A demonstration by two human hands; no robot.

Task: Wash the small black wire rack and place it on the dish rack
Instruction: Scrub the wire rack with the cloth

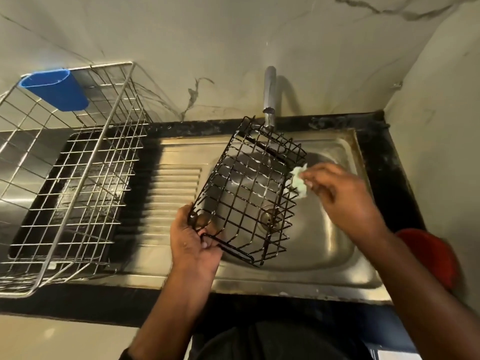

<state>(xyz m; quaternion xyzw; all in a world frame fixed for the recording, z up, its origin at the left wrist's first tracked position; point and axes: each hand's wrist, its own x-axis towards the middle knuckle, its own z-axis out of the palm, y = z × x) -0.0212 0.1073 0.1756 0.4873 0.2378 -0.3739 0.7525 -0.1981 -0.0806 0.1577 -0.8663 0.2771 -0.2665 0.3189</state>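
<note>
A: What does the left hand (193, 241) hold?
B: Its fingers curl round the near corner of the small black wire rack (248, 189), gripping the rim at about 7 o'clock of the rack.
A: Which way does the rack run?
B: Its long axis goes from 7 o'clock up to 1 o'clock, far end under the tap (270, 96), open side tilted toward the person. It hangs over the sink (324, 245), touching nothing else I can see.
A: The right hand (342, 193)?
B: At the rack's 3 o'clock, it pinches a pale, crumpled sponge (298, 181) against the side wires.
A: Materials?
B: Glossy black coated wire in a square grid; brushed steel basin with a ribbed drainboard; dark worktop (65, 305). At 9 o'clock stands the silver wire dish rack (75, 178), a blue plastic cup (55, 92) hooked on its far rim.
</note>
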